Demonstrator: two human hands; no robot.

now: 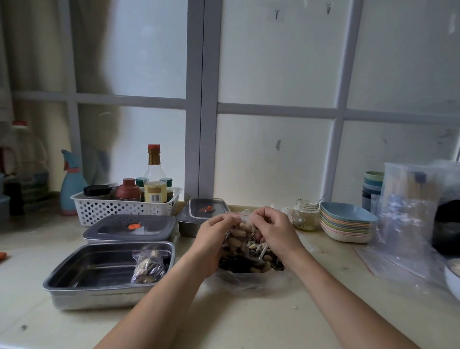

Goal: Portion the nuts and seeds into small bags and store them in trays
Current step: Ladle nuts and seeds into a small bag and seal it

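The small bag (239, 233), clear with a red zip strip and packed with peanuts in the shell, is held up just above the loose pile of nuts and seeds (254, 264) that lies on a plastic sheet on the tabletop (230, 319). The left hand (216, 238) and the right hand (275, 231) each pinch the bag's top edge with curled fingers, 1 at either end of the strip. The step looks like sealing the portion. To do it well, the person should keep the mouth free of shells, line up the 2 lips of the zip and press along them from one end to the other, keeping the bag upright so nothing spills back onto the pile. To the left, near the hands, the open steel tray (96, 285) already holds 1 filled bag (148, 265), with plenty of room beside it. Behind it sit 2 lidded trays (131, 227).
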